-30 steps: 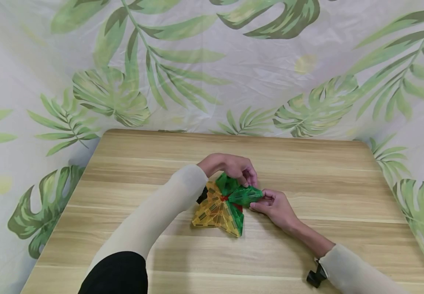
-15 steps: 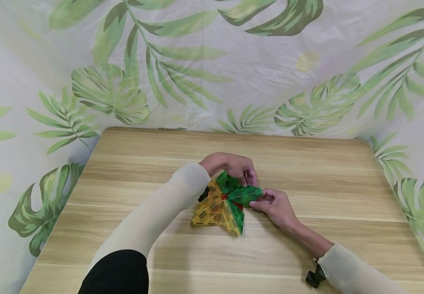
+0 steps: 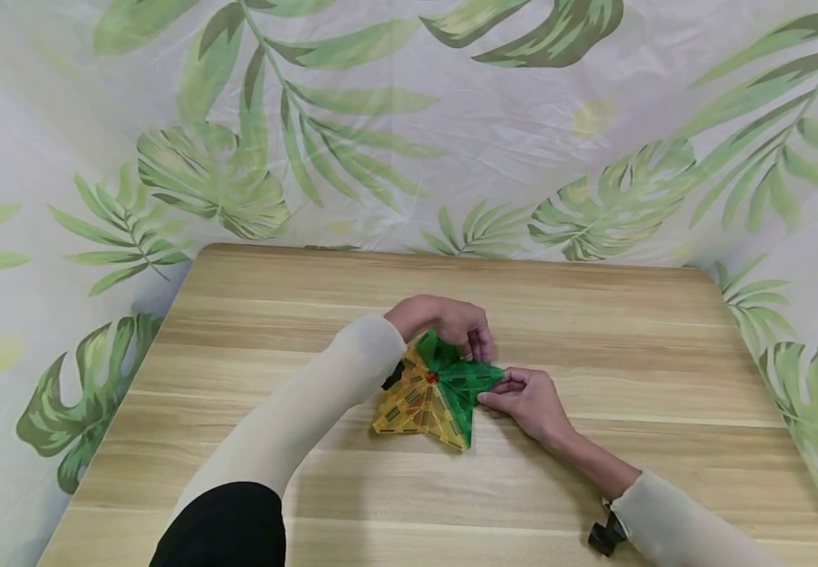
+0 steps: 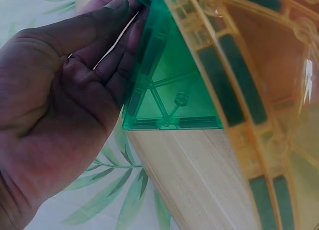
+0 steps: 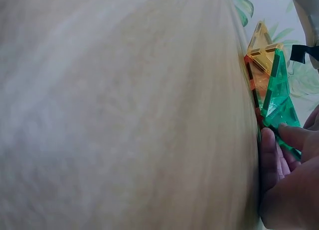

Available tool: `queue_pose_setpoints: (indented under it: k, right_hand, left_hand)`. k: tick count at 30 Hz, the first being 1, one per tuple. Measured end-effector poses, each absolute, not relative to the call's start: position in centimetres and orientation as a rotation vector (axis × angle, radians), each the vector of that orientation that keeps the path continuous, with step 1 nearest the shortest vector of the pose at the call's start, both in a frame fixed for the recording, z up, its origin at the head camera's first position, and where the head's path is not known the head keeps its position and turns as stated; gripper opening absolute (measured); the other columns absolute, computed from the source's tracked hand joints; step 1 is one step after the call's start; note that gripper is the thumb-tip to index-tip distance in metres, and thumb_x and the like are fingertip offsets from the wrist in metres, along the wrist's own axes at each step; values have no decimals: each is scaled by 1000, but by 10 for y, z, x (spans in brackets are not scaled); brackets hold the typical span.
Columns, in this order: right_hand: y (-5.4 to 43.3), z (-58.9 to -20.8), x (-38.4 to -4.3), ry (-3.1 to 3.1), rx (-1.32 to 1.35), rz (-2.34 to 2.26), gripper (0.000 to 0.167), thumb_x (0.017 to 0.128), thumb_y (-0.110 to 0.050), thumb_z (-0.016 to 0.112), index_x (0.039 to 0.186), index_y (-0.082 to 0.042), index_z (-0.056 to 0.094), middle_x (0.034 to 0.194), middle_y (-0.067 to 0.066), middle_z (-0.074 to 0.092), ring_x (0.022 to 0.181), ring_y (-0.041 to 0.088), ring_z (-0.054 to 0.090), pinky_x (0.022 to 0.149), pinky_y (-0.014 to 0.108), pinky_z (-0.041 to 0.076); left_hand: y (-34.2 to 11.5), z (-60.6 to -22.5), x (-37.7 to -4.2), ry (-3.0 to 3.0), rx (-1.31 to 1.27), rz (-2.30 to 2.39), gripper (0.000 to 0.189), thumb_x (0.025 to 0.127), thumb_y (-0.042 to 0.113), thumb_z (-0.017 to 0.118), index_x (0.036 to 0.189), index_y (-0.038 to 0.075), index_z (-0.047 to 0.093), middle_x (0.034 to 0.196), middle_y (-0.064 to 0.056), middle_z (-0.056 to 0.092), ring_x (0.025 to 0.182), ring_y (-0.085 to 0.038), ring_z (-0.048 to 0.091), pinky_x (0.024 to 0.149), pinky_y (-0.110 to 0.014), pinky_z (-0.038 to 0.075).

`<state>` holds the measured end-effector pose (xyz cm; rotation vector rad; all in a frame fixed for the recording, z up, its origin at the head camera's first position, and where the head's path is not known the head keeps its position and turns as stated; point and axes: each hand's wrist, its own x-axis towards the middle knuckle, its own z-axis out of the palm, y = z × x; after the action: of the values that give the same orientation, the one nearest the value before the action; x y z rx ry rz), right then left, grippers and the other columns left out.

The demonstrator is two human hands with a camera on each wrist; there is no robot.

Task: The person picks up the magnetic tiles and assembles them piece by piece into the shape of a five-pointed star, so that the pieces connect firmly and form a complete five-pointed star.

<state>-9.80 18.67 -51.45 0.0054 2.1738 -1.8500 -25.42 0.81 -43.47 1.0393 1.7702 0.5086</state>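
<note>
A star-shaped build of translucent magnetic tiles, orange on the left and green on the right with a small red centre, sits on the wooden table. My left hand reaches over its far side. In the left wrist view, that hand's thumb and fingers grip the edge of a green tile; some fingertips are hidden behind it. At the build's right side, my right hand pinches the tip of a green point. The right wrist view shows its thumb and fingers on the green tiles' lower end.
The wooden table has a back edge against a leaf-printed cloth. A black wrist device hangs beneath the right sleeve. My left sleeve crosses the table's left half.
The right-hand green point has swung toward the lower green one. The gap between them, where red showed, has closed. My right hand shifted slightly left; the left hand barely moved.
</note>
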Motion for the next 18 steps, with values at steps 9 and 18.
queue_pose_setpoints:
  k: [9,18]
  right_hand:
    - [192,-511,-98,2133,35,-1815,23,89,-2,84,100,13,71,92,24,78,83,31,80,73,37,66]
    - [218,-501,-95,2395,-86,-1554,22,95,-11,80,110,5,76,96,15,79,83,26,78,70,32,64]
  left_hand:
    - [4,-433,-251,1824,1073,570,33,101,-10,62,133,-4,69,129,-17,74,124,-23,69,100,-22,54]
    - [-43,-427,-231,2199,1152,930,31,109,12,59,137,1,68,133,-13,72,122,-22,69,104,-28,54]
